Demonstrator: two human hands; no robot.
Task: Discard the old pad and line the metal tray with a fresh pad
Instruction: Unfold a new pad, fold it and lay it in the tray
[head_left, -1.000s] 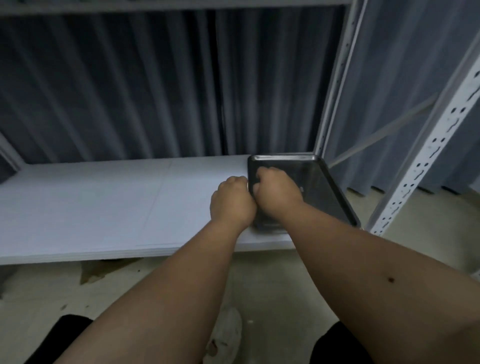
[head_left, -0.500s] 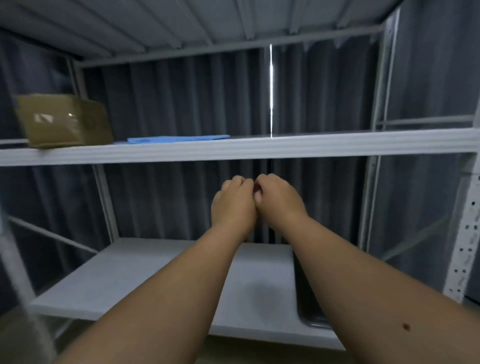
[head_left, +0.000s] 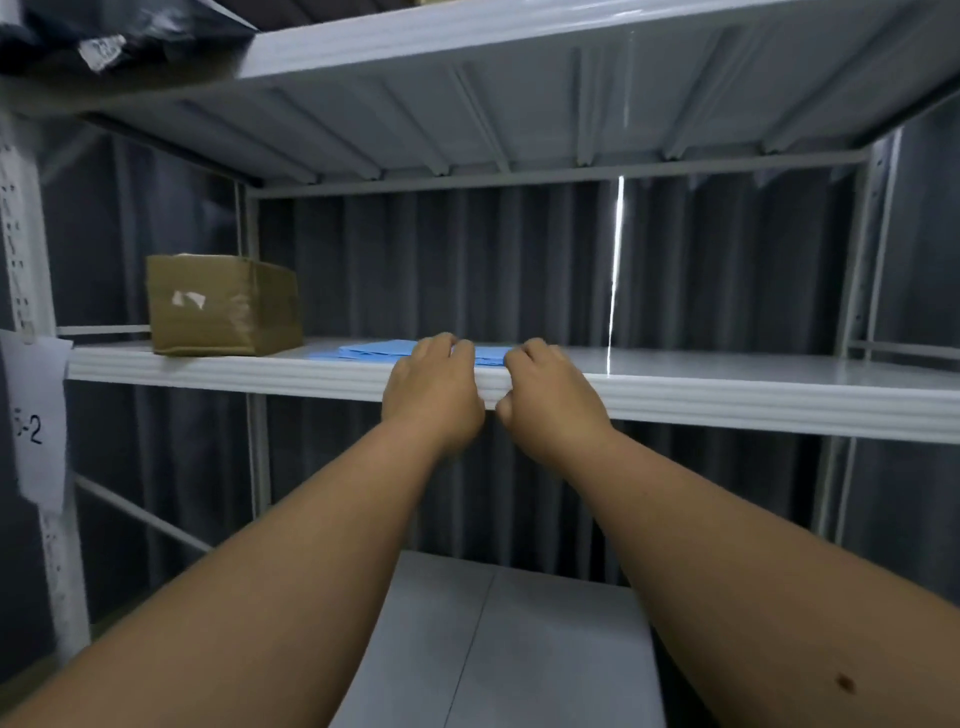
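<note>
Dim, cool, bluish light overall. A thin bright slit (head_left: 615, 270) is glowing through the dark curtain (head_left: 467, 260) behind the rack, the only hard light showing. The shelf (head_left: 727, 384) front edge is catching pale light; underneath, everything is falling into shadow. My left hand (head_left: 434, 387) and right hand (head_left: 550, 397) are blurring slightly at the knuckles. Wide-angle lens is bending the uprights and top shelf at the edges. The box (head_left: 223, 304) is looking soft and grainy, with a small glare patch on its tape.

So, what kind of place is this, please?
Probably a storeroom. Metal shelving holds a taped cardboard box and a stack of blue pads, a paper label hangs on the upright, and grey curtains hang behind.
</note>
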